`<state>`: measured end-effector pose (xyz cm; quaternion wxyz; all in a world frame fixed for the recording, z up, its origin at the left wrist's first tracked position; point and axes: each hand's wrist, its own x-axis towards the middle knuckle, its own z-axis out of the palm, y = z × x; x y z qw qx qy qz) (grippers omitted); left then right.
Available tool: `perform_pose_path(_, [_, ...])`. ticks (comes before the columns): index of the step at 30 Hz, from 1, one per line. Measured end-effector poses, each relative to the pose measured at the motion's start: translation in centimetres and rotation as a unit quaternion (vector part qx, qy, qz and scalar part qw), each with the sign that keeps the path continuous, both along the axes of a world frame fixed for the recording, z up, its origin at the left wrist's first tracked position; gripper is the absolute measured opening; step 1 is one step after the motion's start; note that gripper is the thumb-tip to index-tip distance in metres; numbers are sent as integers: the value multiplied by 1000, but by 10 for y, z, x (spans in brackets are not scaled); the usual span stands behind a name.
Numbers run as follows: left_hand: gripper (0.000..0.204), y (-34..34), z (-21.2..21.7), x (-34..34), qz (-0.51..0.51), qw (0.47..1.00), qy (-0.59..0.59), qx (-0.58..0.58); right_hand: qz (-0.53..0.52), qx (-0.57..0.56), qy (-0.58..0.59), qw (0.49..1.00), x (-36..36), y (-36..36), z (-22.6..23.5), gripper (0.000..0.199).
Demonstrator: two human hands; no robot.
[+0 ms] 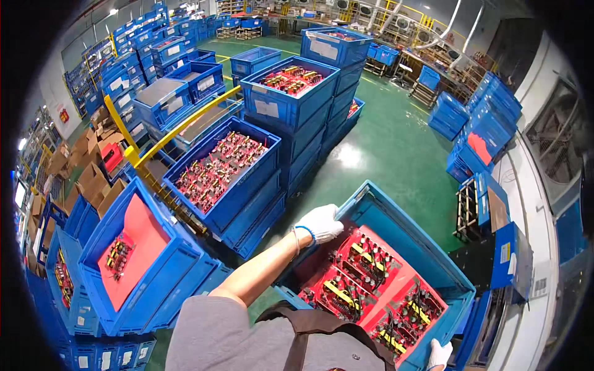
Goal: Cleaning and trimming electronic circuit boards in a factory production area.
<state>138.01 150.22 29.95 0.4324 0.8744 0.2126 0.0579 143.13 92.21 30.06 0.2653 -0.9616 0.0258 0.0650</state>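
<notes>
A blue plastic crate (411, 224) is held tilted in front of my body. Inside it lie several red circuit boards (352, 281) with yellow and black components, and red sheet shows around them. My left hand (320, 224), in a white knitted glove, grips the crate's left side near the far corner, its fingertips hidden past the rim. At the near right end, my right hand (439, 355), also gloved in white, is closed on the crate's edge; the lower frame edge cuts off part of it.
To the left, stacked blue crates (226, 213) hold more red boards, with a taller stack (291, 102) behind. A crate with a red sheet (133, 263) and one board group stands nearer. A yellow rail (185, 127) runs between stacks. Green floor (390, 157) lies beyond; more crates (489, 123) line the right wall.
</notes>
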Motion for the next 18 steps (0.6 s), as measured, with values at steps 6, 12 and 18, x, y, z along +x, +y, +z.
perform_pose_path(6, [33,66,-19,127,18,999,40,0,0,-50,22,999,148,70,-17,52])
perform_pose_path(12, [41,120,22,234,67,995,61,-36,-21,215,2,976,349,116,-62,35])
perform_pose_path(18, [44,184,18,304,158,985,63,-32,40,60,12,997,502,211,-71,31])
